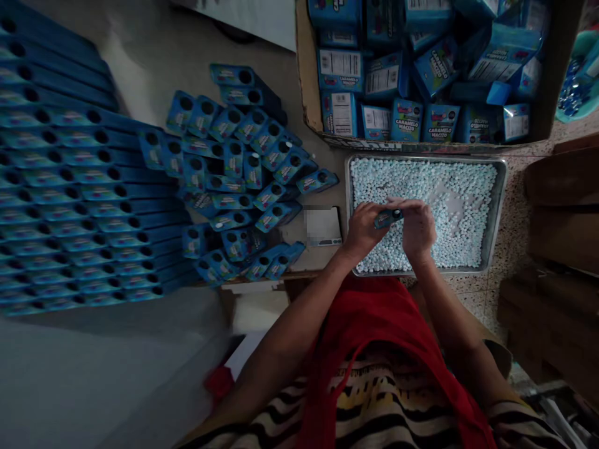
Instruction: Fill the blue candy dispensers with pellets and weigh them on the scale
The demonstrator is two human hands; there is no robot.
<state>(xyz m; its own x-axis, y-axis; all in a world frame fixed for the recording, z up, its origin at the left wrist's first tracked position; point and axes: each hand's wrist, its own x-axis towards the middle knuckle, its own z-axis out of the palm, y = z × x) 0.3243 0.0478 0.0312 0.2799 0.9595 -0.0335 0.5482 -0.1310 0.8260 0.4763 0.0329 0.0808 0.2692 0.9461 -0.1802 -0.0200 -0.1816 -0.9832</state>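
My left hand (364,229) grips a small blue candy box (388,217) by its side, its round top hole facing up. A pale piece shows at the hole. Beside the box, my right hand (418,229) is cupped, with its fingers bent towards the opening; what lies inside them is hidden. Both hands are above a metal tray (500,212) spread with small white and pale blue candies (461,243). To the left, several more blue boxes with round holes (234,159) stand in a loose cluster on the table.
Long rows of stacked blue boxes (84,193) fill the far left. A phone-like pale object (324,226) lies left of the tray. Behind it stands a cardboard carton (306,93) of blue boxes. A turquoise bowl (583,103) and brown cartons (561,231) are at right.
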